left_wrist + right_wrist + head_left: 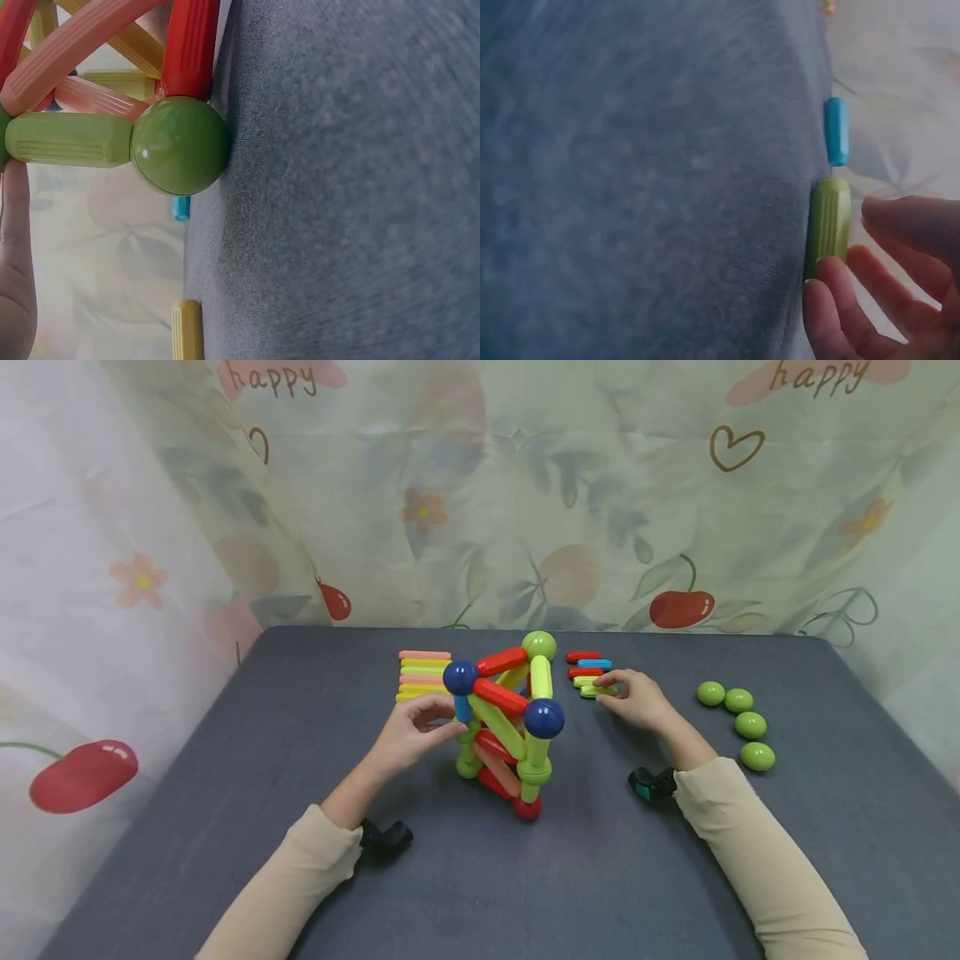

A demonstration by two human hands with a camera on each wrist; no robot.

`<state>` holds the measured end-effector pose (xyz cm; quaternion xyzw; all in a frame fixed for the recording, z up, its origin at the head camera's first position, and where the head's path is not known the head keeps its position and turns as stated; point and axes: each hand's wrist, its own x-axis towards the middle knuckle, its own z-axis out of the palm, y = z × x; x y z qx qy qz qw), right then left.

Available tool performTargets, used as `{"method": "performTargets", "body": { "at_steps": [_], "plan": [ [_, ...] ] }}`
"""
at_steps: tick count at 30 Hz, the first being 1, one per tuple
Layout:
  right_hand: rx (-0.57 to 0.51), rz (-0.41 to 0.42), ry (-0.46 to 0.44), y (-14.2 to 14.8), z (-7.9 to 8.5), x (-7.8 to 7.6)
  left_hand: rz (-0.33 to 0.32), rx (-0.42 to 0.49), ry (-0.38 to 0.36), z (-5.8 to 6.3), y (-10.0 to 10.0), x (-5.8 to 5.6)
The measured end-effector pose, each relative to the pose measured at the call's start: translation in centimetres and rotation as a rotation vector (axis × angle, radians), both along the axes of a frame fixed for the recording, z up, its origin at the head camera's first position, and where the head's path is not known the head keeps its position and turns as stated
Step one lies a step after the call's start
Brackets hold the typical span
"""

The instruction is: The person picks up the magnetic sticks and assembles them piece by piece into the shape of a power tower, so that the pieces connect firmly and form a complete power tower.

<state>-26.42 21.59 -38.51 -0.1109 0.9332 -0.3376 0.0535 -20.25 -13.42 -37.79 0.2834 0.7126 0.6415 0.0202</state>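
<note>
item, yellow-green rod (829, 221): front piece of a short row, lay flat on the table (585, 885) at the fingertips of the right hand (636, 699), to the left of its palm; long axis ran left to right, roughly parallel with the table's back edge; the right hand was the nearer, the left hand (411, 732) being on the far side of the ball-and-rod structure (497, 727)

item, right hand: fingers parted and half bent; one fingertip stood clear of the rod, two others overlapped its right end in the wrist view; whether they had firm hold could not be told

item, left hand: thumb and fingers curled about the structure's left upright, by a short blue piece (463, 708)

item, surface: dark grey, fabric-like, level; the structure stood upright upon it between the hands

item, room: red and blue rods (583, 657) lay close behind the yellow-green one; four green balls (750, 725) sat well apart to the right; pink and yellow rods (424, 664) lay beyond the left hand; a patterned cloth (517, 510) hung behind
</note>
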Motion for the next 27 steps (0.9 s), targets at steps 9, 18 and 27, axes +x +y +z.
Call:
{"method": "performTargets", "body": {
  "at_steps": [9,18,27],
  "plan": [
    [0.158,0.006,0.089,-0.7,-0.2,-0.7,-0.008,0.000,-0.010,0.1,0.0,-0.1],
    [0.170,0.044,0.033,-0.9,1.1,0.0,-0.012,-0.010,-0.022,-0.1,0.0,-0.2],
    [-0.347,0.076,0.211,-2.9,8.5,2.7,0.000,-0.023,-0.065,0.0,0.8,-0.5]
  ]
}}
